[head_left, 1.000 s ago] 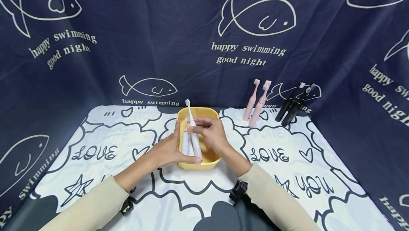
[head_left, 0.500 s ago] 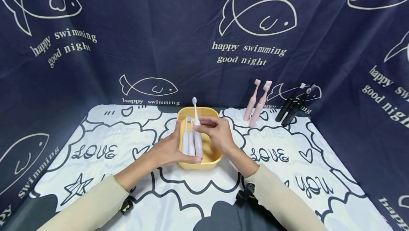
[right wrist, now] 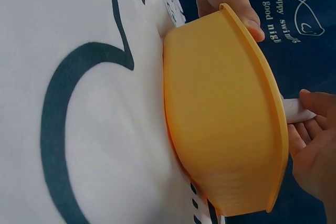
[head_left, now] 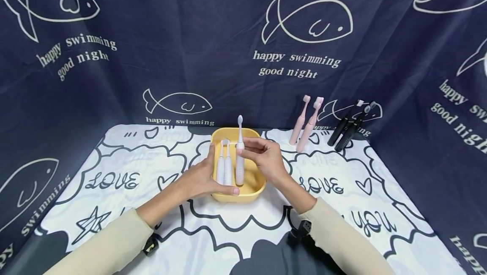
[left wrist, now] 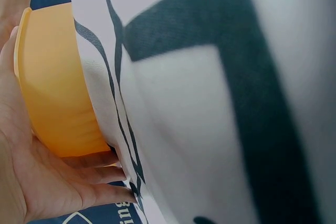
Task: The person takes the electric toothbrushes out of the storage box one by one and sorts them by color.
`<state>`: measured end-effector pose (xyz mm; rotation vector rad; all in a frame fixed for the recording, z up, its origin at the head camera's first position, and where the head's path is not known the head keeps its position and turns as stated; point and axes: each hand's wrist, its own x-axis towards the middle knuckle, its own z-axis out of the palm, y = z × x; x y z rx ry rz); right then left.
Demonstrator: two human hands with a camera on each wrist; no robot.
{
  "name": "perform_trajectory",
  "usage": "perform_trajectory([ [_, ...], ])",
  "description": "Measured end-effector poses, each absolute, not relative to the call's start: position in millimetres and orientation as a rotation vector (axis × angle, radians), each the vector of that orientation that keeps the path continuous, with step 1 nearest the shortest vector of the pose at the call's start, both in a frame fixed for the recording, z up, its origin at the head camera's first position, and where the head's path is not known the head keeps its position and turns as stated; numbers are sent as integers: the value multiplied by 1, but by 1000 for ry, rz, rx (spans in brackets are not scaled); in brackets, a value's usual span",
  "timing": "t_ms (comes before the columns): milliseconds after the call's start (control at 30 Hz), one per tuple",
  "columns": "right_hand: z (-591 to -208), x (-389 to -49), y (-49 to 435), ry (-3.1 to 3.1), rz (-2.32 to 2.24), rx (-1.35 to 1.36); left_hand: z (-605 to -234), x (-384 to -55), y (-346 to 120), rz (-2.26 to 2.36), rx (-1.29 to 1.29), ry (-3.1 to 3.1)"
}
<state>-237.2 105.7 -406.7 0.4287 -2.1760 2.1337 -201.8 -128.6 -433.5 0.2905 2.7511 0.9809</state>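
A white electric toothbrush (head_left: 239,161) stands upright at the yellow bin (head_left: 253,195), its brush head above the far rim. My right hand (head_left: 266,159) pinches it near the top of its handle; in the right wrist view part of the white handle (right wrist: 297,110) shows past the rim. Two more white electric toothbrushes (head_left: 224,169) lean side by side in the left part of the bin. My left hand (head_left: 201,178) holds the bin at its front left, thumb over the front rim, fingers along the outer wall. The toothbrush's lower end is inside the bin.
Two pink electric toothbrushes (head_left: 306,129) stand at the back right, against the dark blue fish-print curtain (head_left: 228,55). Black electric toothbrushes (head_left: 348,129) stand farther right. A white cloth with black drawings (head_left: 152,173) covers the table.
My right hand has shifted right with its toothbrush, which went from leaning left to upright and now stands apart from the other two white ones. My left hand stays on the bin.
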Motion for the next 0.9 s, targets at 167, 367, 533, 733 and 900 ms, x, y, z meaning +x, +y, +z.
perform_trajectory([
  [167,-404,-235,114,-2170,2129,442,-433,-203,-128,967,284,2750],
  [367,-401,-233,122,-2182,2100,453,-432,-202,-128,956,275,2742],
  [533,-399,-233,127,-2122,2139,467,-431,-202,-129,947,265,2745],
  [733,-395,-231,135,-2113,2138,476,-432,-201,-129,957,257,2724],
  [900,-389,-229,142,-2094,2124,493,-430,-201,-128,949,264,2737],
])
